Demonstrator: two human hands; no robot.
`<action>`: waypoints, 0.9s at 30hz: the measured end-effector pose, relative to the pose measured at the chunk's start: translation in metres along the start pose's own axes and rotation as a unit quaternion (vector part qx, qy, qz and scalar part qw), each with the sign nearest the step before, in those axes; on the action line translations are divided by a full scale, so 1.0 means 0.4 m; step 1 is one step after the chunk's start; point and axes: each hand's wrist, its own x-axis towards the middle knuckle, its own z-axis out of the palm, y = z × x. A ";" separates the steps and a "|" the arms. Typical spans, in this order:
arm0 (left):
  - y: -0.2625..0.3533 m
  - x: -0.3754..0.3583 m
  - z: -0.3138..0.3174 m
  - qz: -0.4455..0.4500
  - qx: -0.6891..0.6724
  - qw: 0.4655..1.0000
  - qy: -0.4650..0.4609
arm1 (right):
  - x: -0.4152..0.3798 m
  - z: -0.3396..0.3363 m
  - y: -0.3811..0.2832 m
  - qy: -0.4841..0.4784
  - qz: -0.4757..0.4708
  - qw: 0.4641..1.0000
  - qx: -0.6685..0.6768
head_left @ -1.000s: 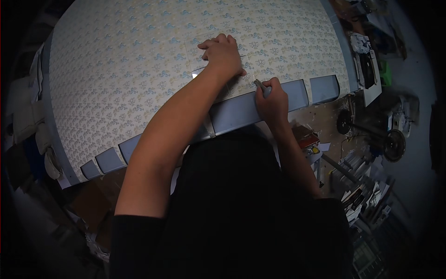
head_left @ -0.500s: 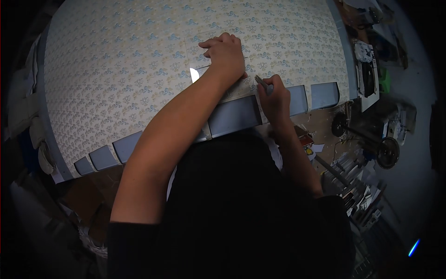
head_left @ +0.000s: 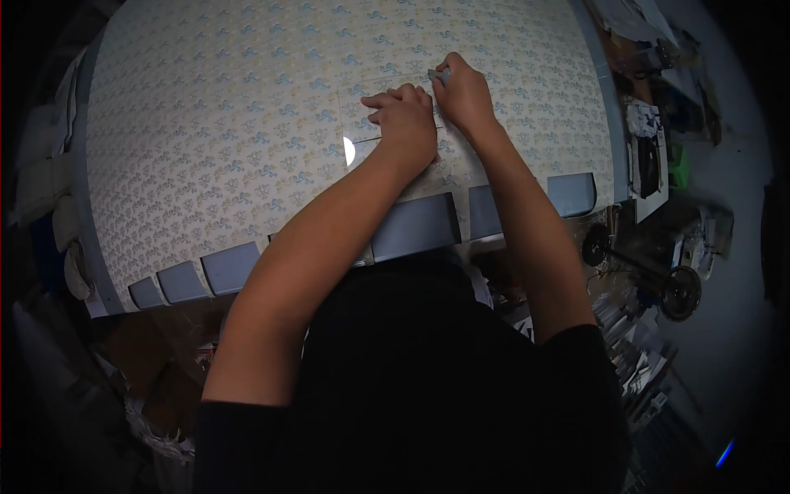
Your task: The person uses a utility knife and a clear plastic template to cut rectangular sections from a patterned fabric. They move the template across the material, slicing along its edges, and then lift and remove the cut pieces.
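Observation:
A pale sheet [head_left: 214, 123] with a small blue and beige flower pattern covers the work table. On it lies a clear rectangular plate [head_left: 355, 115], which catches a bright reflection near its left edge. My left hand [head_left: 407, 128] presses down on this plate with its fingers spread. Beyond it to the right, my right hand [head_left: 465, 95] is closed around a small grey utility knife [head_left: 442, 76], its tip at the plate's far right part. Whether the blade touches the sheet is too small to tell. Rectangular cut-outs along the sheet's near edge bare the grey tabletop [head_left: 415, 229].
The table's grey border [head_left: 605, 99] runs down the right side. Past it are a white board with a dark object [head_left: 648, 165] and a green item [head_left: 678, 167]. A stand with a round base [head_left: 680, 292] and cluttered papers [head_left: 638, 354] are at lower right.
My right hand has moved away from me, from beside the near cut-outs to the plate's far right part, with the knife still in it. My left hand stays on the plate.

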 end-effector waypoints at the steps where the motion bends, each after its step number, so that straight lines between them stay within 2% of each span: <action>1: -0.002 0.003 0.002 0.012 0.003 1.000 0.001 | 0.004 0.000 -0.003 0.001 -0.003 1.000 -0.001; 6: 0.002 -0.009 0.006 -0.001 -0.011 1.000 0.023 | -0.021 0.014 -0.011 0.026 0.045 0.998 0.041; 8: 0.006 -0.018 0.005 -0.028 -0.057 0.997 0.039 | -0.030 0.018 -0.007 0.035 0.032 0.998 0.051; 13: 0.013 -0.008 0.031 -0.054 -0.063 0.995 0.058 | -0.022 0.005 0.016 0.031 0.001 0.997 0.074; 15: 0.014 -0.007 0.042 -0.058 -0.058 0.995 0.062 | -0.006 -0.022 0.038 -0.030 -0.012 0.996 0.079; 16: 0.013 -0.014 0.037 -0.077 -0.108 0.989 0.061 | 0.015 -0.038 0.054 -0.035 -0.020 0.995 0.087; 18: 0.015 -0.024 0.035 -0.106 -0.155 0.981 0.054 | 0.059 -0.075 0.094 -0.138 -0.080 0.979 0.124; 20: 0.026 -0.028 0.045 -0.152 -0.205 0.963 0.086 | 0.122 -0.102 0.121 -0.182 -0.123 0.964 0.147; 23: 0.037 -0.034 0.015 -0.208 -0.229 0.950 0.035 | 0.229 -0.122 0.126 -0.324 -0.268 0.904 0.081; 27: 0.022 -0.027 0.012 -0.201 -0.272 0.941 -0.002 | 0.275 -0.132 0.072 -0.393 -0.280 0.875 0.037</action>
